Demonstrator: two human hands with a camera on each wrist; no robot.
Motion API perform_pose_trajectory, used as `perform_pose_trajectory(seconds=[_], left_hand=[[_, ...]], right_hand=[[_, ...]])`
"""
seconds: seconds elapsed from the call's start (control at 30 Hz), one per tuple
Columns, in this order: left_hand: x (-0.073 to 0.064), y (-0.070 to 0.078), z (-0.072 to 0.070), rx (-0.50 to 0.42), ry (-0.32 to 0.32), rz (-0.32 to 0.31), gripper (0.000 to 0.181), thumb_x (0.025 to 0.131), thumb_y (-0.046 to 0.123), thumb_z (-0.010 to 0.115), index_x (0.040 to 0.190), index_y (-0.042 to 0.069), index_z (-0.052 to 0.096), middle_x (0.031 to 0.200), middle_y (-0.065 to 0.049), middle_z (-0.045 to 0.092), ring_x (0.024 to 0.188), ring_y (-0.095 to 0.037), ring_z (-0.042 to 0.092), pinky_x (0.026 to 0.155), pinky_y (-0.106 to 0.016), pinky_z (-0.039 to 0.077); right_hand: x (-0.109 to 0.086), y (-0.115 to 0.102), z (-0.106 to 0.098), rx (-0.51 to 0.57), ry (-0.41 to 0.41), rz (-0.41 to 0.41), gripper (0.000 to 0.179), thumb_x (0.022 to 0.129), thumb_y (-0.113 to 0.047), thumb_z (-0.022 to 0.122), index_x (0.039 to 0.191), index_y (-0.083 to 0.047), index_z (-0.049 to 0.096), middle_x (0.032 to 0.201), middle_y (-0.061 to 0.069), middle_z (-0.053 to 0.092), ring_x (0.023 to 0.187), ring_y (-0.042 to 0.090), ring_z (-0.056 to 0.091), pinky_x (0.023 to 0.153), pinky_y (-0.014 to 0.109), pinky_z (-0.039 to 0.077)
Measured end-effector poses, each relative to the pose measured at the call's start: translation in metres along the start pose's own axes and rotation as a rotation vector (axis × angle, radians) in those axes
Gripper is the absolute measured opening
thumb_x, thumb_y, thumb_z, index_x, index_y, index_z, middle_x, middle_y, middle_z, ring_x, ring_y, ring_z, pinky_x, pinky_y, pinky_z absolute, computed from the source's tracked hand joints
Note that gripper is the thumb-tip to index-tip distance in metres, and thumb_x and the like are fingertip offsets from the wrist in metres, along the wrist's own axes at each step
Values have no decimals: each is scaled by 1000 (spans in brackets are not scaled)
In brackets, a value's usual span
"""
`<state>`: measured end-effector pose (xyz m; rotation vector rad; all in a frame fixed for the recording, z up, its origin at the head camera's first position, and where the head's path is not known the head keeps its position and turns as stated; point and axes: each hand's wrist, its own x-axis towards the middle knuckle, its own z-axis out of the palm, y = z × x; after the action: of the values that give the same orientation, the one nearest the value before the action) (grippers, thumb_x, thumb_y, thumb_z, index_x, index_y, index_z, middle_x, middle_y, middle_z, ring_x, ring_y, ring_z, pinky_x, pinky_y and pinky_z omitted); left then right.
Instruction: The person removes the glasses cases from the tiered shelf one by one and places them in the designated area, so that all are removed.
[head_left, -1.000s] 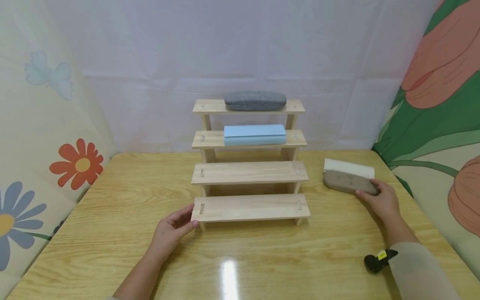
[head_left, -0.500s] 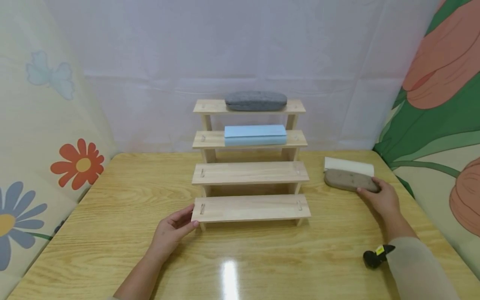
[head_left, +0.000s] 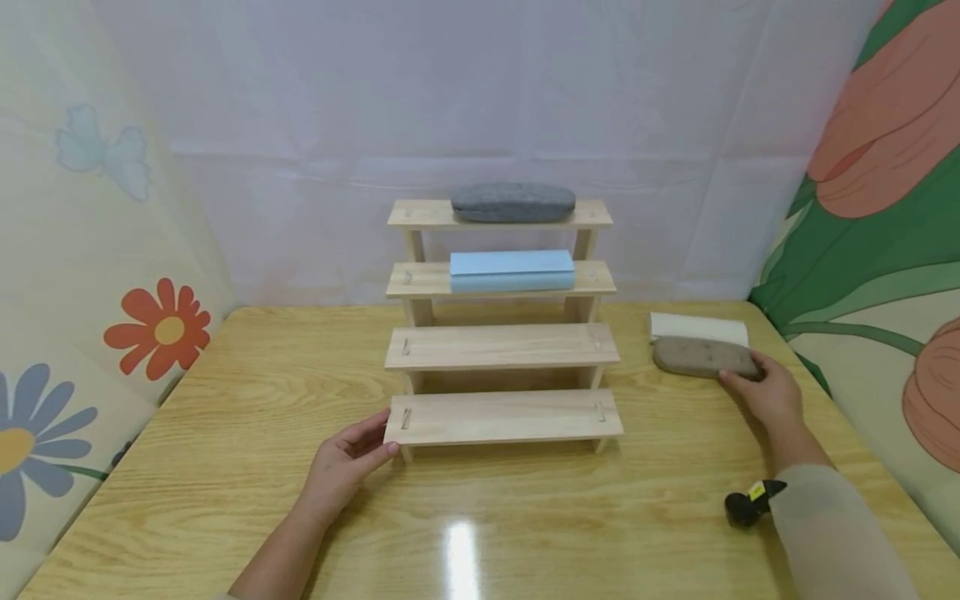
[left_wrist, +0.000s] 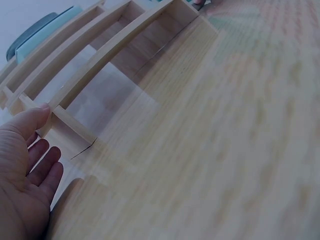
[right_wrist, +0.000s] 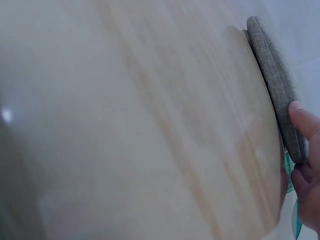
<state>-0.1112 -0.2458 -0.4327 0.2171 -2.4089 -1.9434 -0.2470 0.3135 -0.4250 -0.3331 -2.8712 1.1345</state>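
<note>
- While the right hand [head_left: 777,400] pinches the brown case [head_left: 697,357] by its right end, the case's length runs leftward from that grip, toward the rack [head_left: 501,346].
- Left hand [head_left: 339,468], farther from the case, grips the rack's front left corner.

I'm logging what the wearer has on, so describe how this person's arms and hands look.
Left grip: a bare human hand, no glove; a pale cloth sleeve edge barely shows at the picture's bottom. Right grip: also a bare human hand, with a pale beige cloth sleeve on that arm. A small black rounded device with a yellow marking juts out beside it.
</note>
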Motion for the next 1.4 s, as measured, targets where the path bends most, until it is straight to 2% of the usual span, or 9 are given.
perform_pose_trajectory(seconds=[0.5, 0.8, 1.03, 1.27, 1.4], left_hand=[[0, 0, 0, 1, -1, -11, 57, 87, 11, 75, 138, -2, 52, 138, -22, 55, 99, 7, 60, 84, -14, 54], [0, -1, -1, 19, -3, 8, 58, 85, 15, 76, 136, -2, 54, 132, -10, 62, 100, 6, 61, 84, -15, 54], [1, 1, -2, 21, -6, 5, 57, 87, 14, 75, 137, -1, 53, 138, -21, 56, 100, 8, 60, 84, -14, 53], [0, -1, -2, 37, -7, -3, 58, 86, 15, 76, 137, 0, 54, 136, -16, 58, 100, 7, 60, 85, -14, 53], [0, -2, -2, 27, -10, -5, 58, 85, 15, 77, 137, 0, 55, 137, -16, 58, 100, 7, 60, 85, -15, 53]], right_hand=[[3, 0, -4, -33, -48, -23, 85, 99, -48, 50, 153, 7, 14, 153, 38, 19, 139, 57, 18, 114, 66, 21], [2, -4, -6, 16, -45, 1, 90, 97, -48, 52, 153, 7, 8, 155, 38, 12, 141, 56, 15, 115, 66, 20], [-2, -14, -11, 66, -36, -51, 91, 97, -50, 53, 154, 5, 9, 157, 36, 7, 142, 56, 10, 113, 69, 18], [-5, -26, -9, 102, -20, -139, 86, 97, -45, 57, 154, 4, 14, 157, 35, 15, 141, 56, 19, 110, 69, 26], [-6, -34, -8, 128, -28, -158, 86, 97, -44, 58, 155, 1, 15, 158, 33, 16, 142, 54, 19, 109, 69, 27]])
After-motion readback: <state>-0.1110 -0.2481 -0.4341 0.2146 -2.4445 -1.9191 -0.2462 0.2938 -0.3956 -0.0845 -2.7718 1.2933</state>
